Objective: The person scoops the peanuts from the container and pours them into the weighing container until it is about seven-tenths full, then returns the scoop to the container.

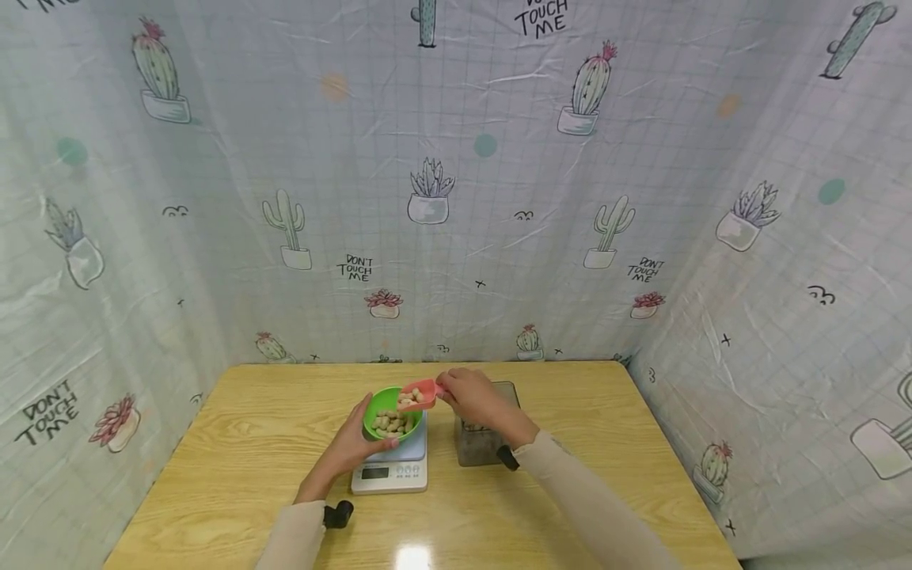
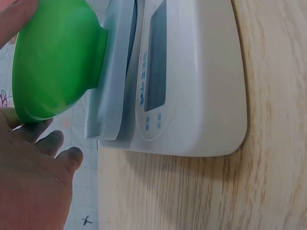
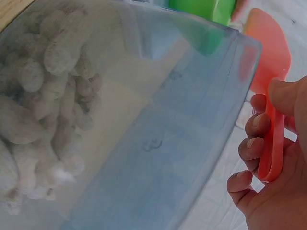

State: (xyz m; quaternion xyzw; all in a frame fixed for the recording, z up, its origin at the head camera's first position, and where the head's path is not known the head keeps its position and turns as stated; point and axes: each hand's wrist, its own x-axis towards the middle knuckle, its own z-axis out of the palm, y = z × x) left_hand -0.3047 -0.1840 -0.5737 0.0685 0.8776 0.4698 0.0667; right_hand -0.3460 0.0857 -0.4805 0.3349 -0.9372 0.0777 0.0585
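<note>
On a white kitchen scale (image 1: 392,484) stands a green bowl (image 2: 57,62) holding peanuts (image 1: 390,425). My left hand (image 1: 351,440) grips the bowl's side, with thumb and fingers spread around it. In my right hand (image 1: 472,394) is the handle of a red scoop (image 3: 268,50), fingers and thumb wrapped around it. Peanuts lie in the scoop, whose front edge overlaps the bowl's right rim in the head view. Beneath the right forearm sits a clear plastic container (image 1: 479,453), with more peanuts (image 3: 43,105) visible through its wall.
A wooden table (image 1: 235,443) carries everything. Printed cactus curtains (image 1: 456,261) hang behind it and along both sides. The container stands just right of the scale, a narrow strip of tabletop between them.
</note>
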